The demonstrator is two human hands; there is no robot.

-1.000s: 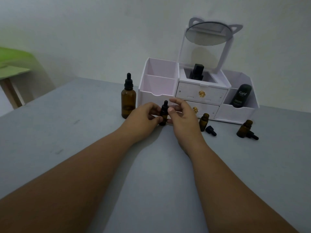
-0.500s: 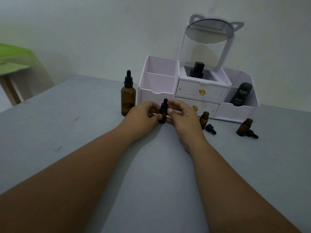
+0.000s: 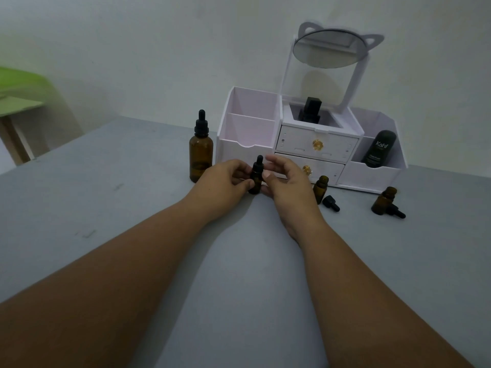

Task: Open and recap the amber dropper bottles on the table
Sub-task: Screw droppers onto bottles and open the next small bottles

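Note:
A small amber dropper bottle (image 3: 256, 179) with its black cap on stands upright on the grey table (image 3: 239, 261). My left hand (image 3: 225, 181) grips its body. My right hand (image 3: 287, 187) is beside it, thumb against the bottle, fingers spread and off the cap. A tall capped amber bottle (image 3: 201, 155) stands to the left. Right of my hands an uncapped small bottle (image 3: 320, 188) stands by its loose dropper cap (image 3: 330, 203). Farther right sits another uncapped bottle (image 3: 384, 200) with its cap (image 3: 397, 211) lying beside it.
A white organizer (image 3: 247, 152) with drawers and a cat-ear mirror (image 3: 329, 51) stands behind the bottles against the wall. It holds a black bottle (image 3: 309, 111) and a dark Kahf tube (image 3: 378, 152). A green table (image 3: 16, 94) is at far left.
My right hand's fingers have lifted off the dropper cap and spread. The left hand keeps its hold on the small bottle, which stays in place.

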